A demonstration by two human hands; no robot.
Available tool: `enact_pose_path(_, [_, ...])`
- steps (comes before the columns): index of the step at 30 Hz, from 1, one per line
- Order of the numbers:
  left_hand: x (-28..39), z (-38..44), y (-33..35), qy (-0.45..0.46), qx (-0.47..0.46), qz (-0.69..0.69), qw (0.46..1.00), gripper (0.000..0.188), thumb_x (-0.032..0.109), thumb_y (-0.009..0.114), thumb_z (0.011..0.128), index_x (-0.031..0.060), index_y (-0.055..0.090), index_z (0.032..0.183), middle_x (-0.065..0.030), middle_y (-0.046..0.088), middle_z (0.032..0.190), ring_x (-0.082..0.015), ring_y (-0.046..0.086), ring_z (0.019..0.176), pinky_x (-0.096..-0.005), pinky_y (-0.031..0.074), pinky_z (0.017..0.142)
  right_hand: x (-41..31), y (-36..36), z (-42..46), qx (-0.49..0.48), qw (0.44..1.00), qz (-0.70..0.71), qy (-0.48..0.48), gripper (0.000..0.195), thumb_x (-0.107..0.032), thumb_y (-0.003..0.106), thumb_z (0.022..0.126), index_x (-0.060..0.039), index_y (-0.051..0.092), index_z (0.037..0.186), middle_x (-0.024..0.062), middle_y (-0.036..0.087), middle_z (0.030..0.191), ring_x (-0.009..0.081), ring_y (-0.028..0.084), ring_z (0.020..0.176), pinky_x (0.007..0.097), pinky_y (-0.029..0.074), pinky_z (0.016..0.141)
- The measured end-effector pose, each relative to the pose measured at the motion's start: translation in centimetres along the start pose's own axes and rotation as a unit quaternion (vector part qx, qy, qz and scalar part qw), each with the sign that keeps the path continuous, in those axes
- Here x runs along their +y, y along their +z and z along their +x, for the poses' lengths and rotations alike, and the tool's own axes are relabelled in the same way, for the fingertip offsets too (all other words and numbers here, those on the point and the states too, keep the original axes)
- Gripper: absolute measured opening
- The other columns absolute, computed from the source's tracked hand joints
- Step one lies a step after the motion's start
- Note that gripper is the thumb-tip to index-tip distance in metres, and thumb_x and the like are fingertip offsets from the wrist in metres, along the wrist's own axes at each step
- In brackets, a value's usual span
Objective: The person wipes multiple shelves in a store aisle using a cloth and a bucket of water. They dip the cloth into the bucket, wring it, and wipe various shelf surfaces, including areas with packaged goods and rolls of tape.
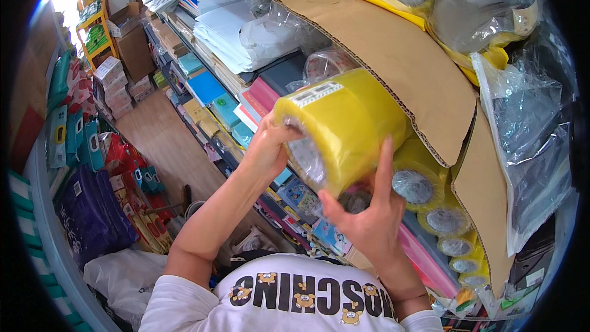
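Note:
A large shrink-wrapped stack of yellowish clear packing tape rolls (355, 120) is tilted in front of me, a printed label on its upper side. My left hand (272, 140) grips its near left end, the thumb at the hollow core. Spread fingers of my right hand (368, 212) touch its lower right side, thumb and forefinger apart. Several more wrapped tape rolls (412, 186) lie in a row to the right, under a cardboard flap (415, 87) that hides the far end of the stack.
Shelves of notebooks (205, 87) and stacked white paper sleeves (226, 32) run along the far side. Yellow-edged plastic bags (401, 14) lie on the cardboard. Purple bags (97, 212) and teal packs stand at the left, beyond a wooden floor (161, 133). Cartons (113, 83) are stacked farther off.

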State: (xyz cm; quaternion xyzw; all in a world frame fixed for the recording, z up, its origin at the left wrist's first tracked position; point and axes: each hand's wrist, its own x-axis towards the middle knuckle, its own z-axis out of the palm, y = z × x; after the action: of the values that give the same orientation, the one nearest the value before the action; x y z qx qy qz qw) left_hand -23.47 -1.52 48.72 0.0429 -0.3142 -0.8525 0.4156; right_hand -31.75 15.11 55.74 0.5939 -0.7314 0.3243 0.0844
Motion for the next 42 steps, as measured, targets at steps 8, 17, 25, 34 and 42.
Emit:
enact_pose_path(8, [-3.3, 4.3, 2.0, -0.025, -0.020, 0.016, 0.999, 0.062, -0.014, 0.051, 0.073, 0.0026, 0.046, 0.133, -0.0048, 0.058, 0.118, -0.0142, 0.053, 0.109, -0.0278, 0.042, 0.093, 4.1, 0.0, 0.9, 0.028, 0.997, -0.007, 0.072, 0.080, -0.018, 0.070, 0.078, 0.0002, 0.024, 0.141, 0.0175, 0.067, 0.086, 0.0262, 0.068, 0.076, 0.0338, 0.052, 0.067])
enact_pose_path(17, [-6.0, 7.6, 1.7, 0.070, -0.035, 0.314, 0.946, 0.052, -0.001, 0.068, 0.073, -0.0018, 0.049, 0.121, -0.0113, 0.063, 0.106, -0.0209, 0.060, 0.099, -0.0309, 0.047, 0.086, 7.4, 0.5, 1.0, 0.036, 0.989, -0.124, 0.067, 0.056, -0.016, 0.066, 0.082, 0.0063, 0.040, 0.127, 0.0167, 0.068, 0.079, 0.0303, 0.066, 0.076, 0.0365, 0.050, 0.068])
enact_pose_path(25, [-6.6, 8.7, 1.2, 0.201, 0.052, 0.615, 0.760, 0.056, 0.019, 0.075, 0.069, -0.0019, 0.046, 0.112, -0.0243, 0.062, 0.094, -0.0411, 0.058, 0.091, -0.0445, 0.048, 0.078, 7.3, 1.7, 1.1, 0.028, 0.986, -0.145, 0.071, 0.072, -0.015, 0.067, 0.081, 0.0039, 0.027, 0.138, 0.0095, 0.063, 0.064, 0.0272, 0.060, 0.055, 0.0374, 0.046, 0.057])
enact_pose_path(34, [-4.7, 6.8, 1.6, 0.215, -0.010, 0.592, 0.777, 0.067, 0.006, 0.071, 0.070, 0.0021, 0.038, 0.128, -0.0238, 0.059, 0.104, -0.0423, 0.056, 0.098, -0.0455, 0.046, 0.084, 4.7, -0.4, -0.7, 0.043, 0.991, 0.045, 0.119, 0.068, -0.009, 0.067, 0.081, -0.0013, 0.030, 0.137, 0.0090, 0.063, 0.068, 0.0212, 0.060, 0.055, 0.0326, 0.047, 0.054])
enact_pose_path(42, [-4.2, 0.3, 3.9, 0.432, 0.017, 0.586, 0.685, 0.055, 0.001, 0.068, 0.071, -0.0014, 0.050, 0.122, -0.0204, 0.053, 0.121, -0.0381, 0.050, 0.113, -0.0432, 0.041, 0.094, 7.5, -2.1, -6.5, 0.042, 0.988, 0.080, 0.125, 0.036, -0.003, 0.065, 0.080, -0.0042, 0.061, 0.116, 0.0066, 0.065, 0.069, 0.0118, 0.061, 0.059, 0.0257, 0.049, 0.057])
